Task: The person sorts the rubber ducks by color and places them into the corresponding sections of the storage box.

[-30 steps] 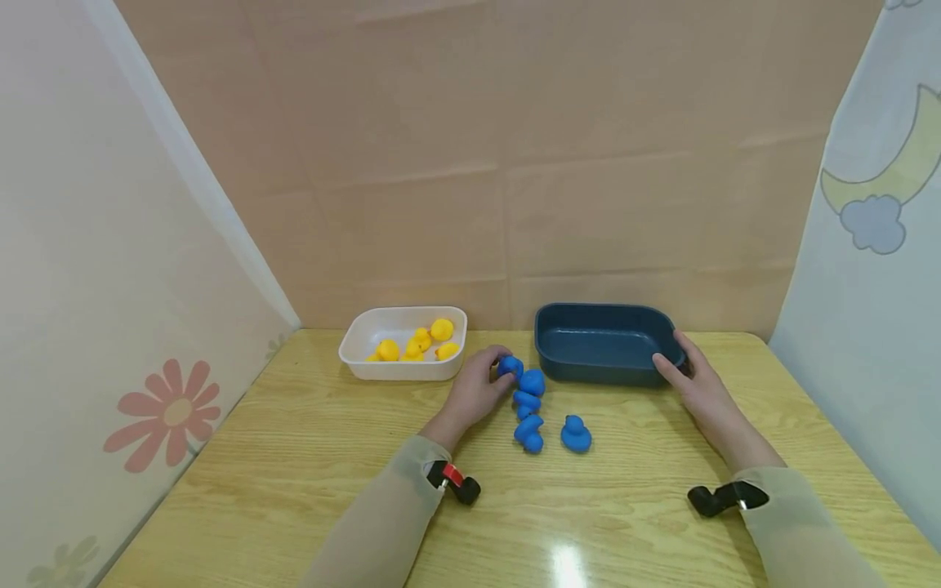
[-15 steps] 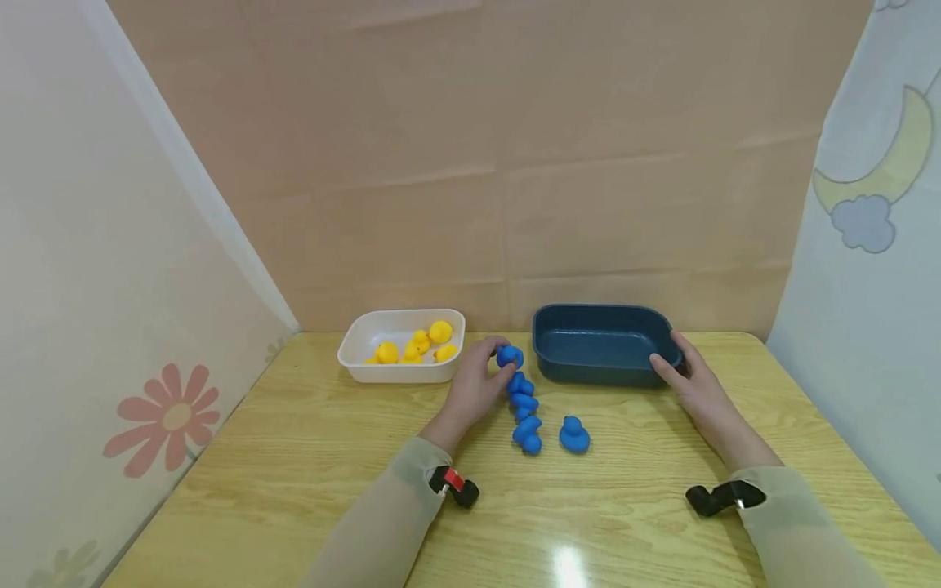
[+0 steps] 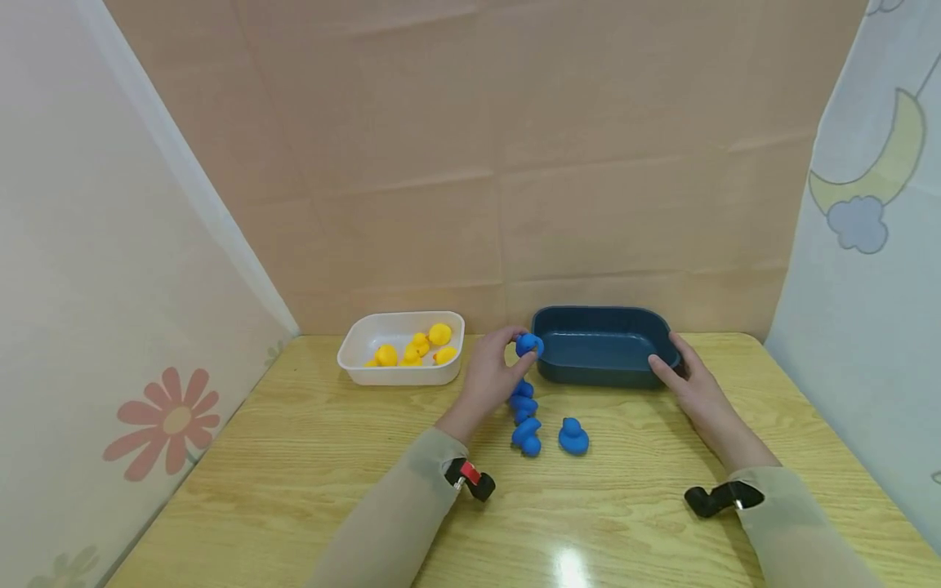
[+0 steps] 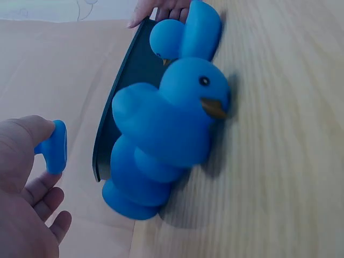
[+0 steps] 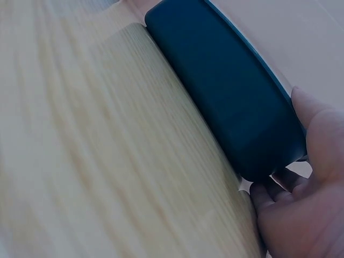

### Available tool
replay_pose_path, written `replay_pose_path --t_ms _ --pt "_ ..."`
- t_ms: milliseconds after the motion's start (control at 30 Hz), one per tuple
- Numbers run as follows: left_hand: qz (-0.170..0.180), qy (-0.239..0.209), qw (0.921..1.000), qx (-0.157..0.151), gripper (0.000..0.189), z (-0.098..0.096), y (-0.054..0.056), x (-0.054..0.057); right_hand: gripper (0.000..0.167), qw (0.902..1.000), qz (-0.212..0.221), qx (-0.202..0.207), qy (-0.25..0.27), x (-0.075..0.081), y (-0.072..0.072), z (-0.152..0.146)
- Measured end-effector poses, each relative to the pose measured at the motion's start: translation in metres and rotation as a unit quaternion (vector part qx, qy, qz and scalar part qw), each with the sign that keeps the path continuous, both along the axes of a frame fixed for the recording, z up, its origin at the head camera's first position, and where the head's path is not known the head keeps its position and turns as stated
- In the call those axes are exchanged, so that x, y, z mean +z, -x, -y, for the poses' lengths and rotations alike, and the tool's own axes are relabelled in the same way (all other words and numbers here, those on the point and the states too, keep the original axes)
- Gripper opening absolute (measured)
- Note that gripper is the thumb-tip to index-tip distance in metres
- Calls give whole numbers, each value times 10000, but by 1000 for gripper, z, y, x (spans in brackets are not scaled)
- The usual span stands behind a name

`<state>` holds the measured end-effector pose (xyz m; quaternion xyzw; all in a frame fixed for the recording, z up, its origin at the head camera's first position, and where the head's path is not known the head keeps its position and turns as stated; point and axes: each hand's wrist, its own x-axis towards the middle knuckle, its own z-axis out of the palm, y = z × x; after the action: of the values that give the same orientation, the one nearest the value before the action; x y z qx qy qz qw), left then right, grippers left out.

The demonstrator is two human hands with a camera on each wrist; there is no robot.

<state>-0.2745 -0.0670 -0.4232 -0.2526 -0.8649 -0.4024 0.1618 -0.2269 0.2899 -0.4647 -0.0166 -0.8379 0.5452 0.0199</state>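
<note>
My left hand (image 3: 491, 371) pinches a blue rubber duck (image 3: 529, 345) between thumb and fingers, raised beside the left end of a dark blue bin (image 3: 604, 375). In the left wrist view that duck (image 4: 56, 148) shows only partly past the fingers. Below the hand, a short row of blue ducks (image 3: 527, 433) lies on the table, partly hidden by it at the far end. Another blue duck (image 3: 573, 437) sits apart to their right. My right hand (image 3: 698, 392) grips the bin's right end; the right wrist view shows its thumb at the rim and fingers curled beneath.
A white bin (image 3: 400, 376) with several yellow ducks (image 3: 385, 356) stands to the left of the dark one. Both are near the back edge of the wooden table (image 3: 309, 457). A tan cloth (image 3: 412, 163) hangs behind, with patterned sheets at both sides.
My left hand has lifted a blue duck from the far end of the row and carried it right, toward the dark bin. My right hand keeps its hold on the bin.
</note>
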Motion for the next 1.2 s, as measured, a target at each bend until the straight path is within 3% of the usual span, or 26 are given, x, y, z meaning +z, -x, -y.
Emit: replay_pose_path --t_ms 500,767,1200 --pt "214 239 9995 35 37 -28 18 -2 93 10000 -44 -18 10 -3 3 4" --pt "-4 599 9980 194 37 -37 21 -4 92 10000 -59 -7 5 -6 3 3" --pt "416 872 9945 404 40 -49 24 -4 93 10000 -33 14 69 -6 4 6"
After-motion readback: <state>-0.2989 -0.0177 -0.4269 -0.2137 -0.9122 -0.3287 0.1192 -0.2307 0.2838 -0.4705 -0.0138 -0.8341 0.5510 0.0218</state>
